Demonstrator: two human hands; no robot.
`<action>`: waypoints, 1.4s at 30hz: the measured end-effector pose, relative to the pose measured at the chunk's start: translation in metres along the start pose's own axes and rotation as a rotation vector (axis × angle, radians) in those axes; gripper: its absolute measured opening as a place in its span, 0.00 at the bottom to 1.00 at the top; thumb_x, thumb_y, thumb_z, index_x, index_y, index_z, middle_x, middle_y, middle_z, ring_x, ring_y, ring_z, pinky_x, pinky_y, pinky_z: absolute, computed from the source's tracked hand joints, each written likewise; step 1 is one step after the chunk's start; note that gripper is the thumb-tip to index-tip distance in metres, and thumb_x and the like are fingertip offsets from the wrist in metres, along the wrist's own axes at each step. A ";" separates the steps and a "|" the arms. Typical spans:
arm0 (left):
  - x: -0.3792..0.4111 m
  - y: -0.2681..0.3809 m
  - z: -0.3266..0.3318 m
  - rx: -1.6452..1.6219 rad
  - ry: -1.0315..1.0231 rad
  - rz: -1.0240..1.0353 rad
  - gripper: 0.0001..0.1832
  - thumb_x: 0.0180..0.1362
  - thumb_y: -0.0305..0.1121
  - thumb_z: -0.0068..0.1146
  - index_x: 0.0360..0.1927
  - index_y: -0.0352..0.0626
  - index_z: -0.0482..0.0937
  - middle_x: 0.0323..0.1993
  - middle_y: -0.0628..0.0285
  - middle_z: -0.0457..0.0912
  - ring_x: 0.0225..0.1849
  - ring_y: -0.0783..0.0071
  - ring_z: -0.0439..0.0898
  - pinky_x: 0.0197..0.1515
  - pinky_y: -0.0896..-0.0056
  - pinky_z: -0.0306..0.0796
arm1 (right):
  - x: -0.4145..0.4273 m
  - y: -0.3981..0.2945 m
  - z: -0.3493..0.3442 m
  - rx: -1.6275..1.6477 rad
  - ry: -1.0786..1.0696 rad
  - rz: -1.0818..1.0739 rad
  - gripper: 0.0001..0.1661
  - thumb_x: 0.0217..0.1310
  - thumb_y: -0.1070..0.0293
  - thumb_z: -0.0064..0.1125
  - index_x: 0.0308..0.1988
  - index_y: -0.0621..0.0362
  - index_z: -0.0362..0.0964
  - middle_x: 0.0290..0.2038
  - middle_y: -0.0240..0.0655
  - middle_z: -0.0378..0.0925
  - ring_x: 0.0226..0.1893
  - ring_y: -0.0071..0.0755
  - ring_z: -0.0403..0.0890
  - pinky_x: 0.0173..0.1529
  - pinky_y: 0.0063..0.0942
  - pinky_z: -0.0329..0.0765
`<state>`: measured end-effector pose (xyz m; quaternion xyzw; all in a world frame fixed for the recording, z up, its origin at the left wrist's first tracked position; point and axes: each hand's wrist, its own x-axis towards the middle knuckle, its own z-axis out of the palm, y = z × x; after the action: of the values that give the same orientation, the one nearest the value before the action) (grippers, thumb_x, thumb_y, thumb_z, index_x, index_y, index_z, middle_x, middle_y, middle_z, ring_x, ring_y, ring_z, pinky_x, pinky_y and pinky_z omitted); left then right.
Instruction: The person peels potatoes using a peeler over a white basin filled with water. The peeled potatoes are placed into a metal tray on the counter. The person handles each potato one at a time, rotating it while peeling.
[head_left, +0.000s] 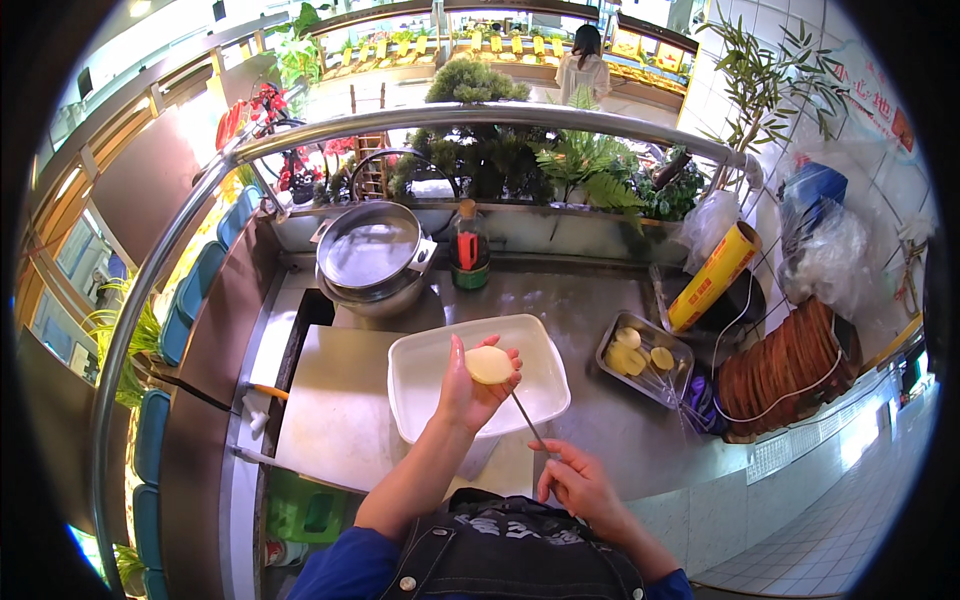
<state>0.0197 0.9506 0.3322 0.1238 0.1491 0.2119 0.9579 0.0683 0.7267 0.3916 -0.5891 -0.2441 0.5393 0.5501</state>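
On the open palm of my left hand (476, 386) rests a pale, peeled round piece of food (489, 364), which looks like potato, with my fingers curled lightly around its far edge. Below them is a white plastic basin (553, 401). My right hand (577, 480) pinches a thin dark metal rod or blade (530, 424), whose far end points up towards my left palm; whether it touches the palm I cannot tell. Farther right, a metal tray (679, 386) holds several yellow peeled pieces (627, 360). A pale cutting board (337, 405) lies to the left, partly beneath the basin.
Stacked metal pots (371, 255) and a corked glass bottle (469, 251) stand at the back. A yellow film roll (714, 277), a purple bundle (701, 405) and a reddish-brown ribbed object (780, 375) are at right. A metal rail (480, 115) curves around the counter; a person (583, 71) stands beyond.
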 end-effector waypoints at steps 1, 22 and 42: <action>0.000 0.000 -0.001 0.014 -0.014 0.007 0.33 0.65 0.62 0.24 0.52 0.43 0.66 0.42 0.46 0.75 0.44 0.55 0.75 0.41 0.62 0.74 | 0.000 0.000 0.001 0.002 0.002 0.005 0.21 0.68 0.69 0.38 0.58 0.57 0.64 0.20 0.32 0.74 0.12 0.13 0.59 0.17 0.13 0.57; -0.015 -0.005 0.015 0.278 -0.088 0.007 0.36 0.64 0.64 0.29 0.53 0.40 0.69 0.34 0.60 0.74 0.33 0.70 0.71 0.28 0.73 0.66 | 0.001 0.012 0.015 -0.095 0.039 -0.080 0.19 0.70 0.68 0.37 0.56 0.60 0.64 0.17 0.30 0.70 0.11 0.14 0.59 0.17 0.14 0.57; -0.015 -0.013 0.005 0.431 0.006 0.241 0.11 0.65 0.35 0.50 0.48 0.47 0.67 0.42 0.65 0.74 0.43 0.77 0.76 0.44 0.72 0.72 | -0.003 0.021 0.007 -0.090 0.170 -0.055 0.17 0.69 0.70 0.39 0.53 0.60 0.67 0.17 0.27 0.68 0.19 0.17 0.69 0.29 0.18 0.68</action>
<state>0.0136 0.9316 0.3362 0.3416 0.1781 0.2882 0.8767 0.0549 0.7207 0.3752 -0.6496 -0.2367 0.4606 0.5566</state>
